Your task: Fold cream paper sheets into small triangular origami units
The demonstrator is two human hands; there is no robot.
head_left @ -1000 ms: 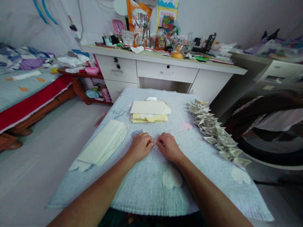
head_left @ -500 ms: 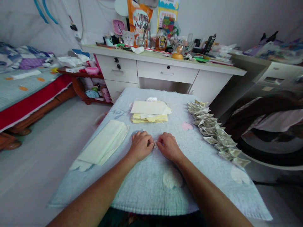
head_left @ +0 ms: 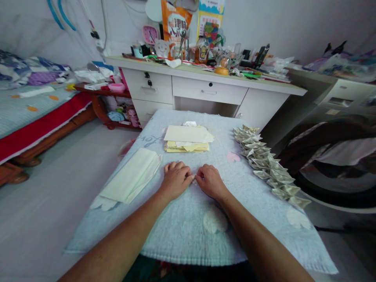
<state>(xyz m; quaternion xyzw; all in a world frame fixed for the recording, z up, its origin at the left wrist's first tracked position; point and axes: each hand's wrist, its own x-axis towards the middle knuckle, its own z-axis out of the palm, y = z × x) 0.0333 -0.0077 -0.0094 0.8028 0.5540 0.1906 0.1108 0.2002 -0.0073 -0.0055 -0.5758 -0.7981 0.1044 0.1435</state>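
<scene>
My left hand [head_left: 177,180] and my right hand [head_left: 210,181] rest on the pale blue cloth [head_left: 182,235], fingers curled, with thumbs and fingertips nearly meeting in the middle. A tiny pale bit shows between the fingertips; what they pinch is mostly hidden. Just beyond my hands lies a stack of cream and yellow paper sheets [head_left: 188,135]. To the left of my left hand is a folded pale green-white sheet [head_left: 131,176]. A long cluster of pointed folded-paper pieces [head_left: 266,164] runs along the cloth's right side, apart from my right hand.
A white desk [head_left: 205,88] crowded with bottles, a pink clock [head_left: 150,35] and an orange bag [head_left: 176,27] stands beyond the table. At left is a bed [head_left: 38,109] beside a low wooden shelf [head_left: 100,103]. A front-loading washing machine [head_left: 343,94] stands at right.
My left thumb has shifted slightly toward my right hand, and the fingertips are closer together. The whole view has moved a little; the papers on the cloth stay in place.
</scene>
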